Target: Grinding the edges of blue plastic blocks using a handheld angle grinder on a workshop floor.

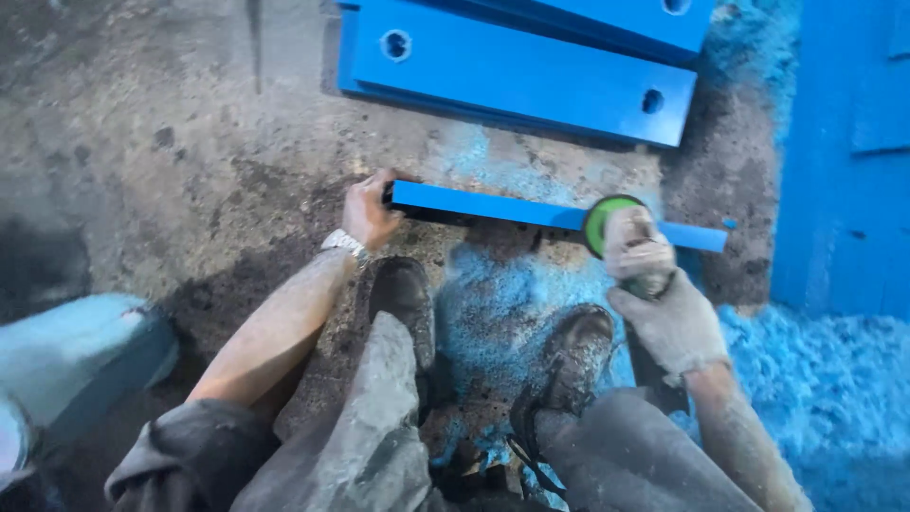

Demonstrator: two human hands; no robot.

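A long narrow blue bar [493, 205] lies across the dusty concrete floor in front of my feet. My left hand [368, 212], bare and with a wristwatch, grips the bar's left end. My right hand [664, 308], in a dirty grey glove, holds a hand grinder [633, 248] with a green guard. The grinder's disc [599, 224] rests against the bar near its right end. My two dark boots [408, 299] stand just behind the bar.
Wide blue plates with round holes [531, 71] are stacked on the floor beyond the bar. Blue shavings [834, 379] are heaped at the right beside a blue wall [844, 161]. A pale blue rounded object [66, 356] sits at the left edge.
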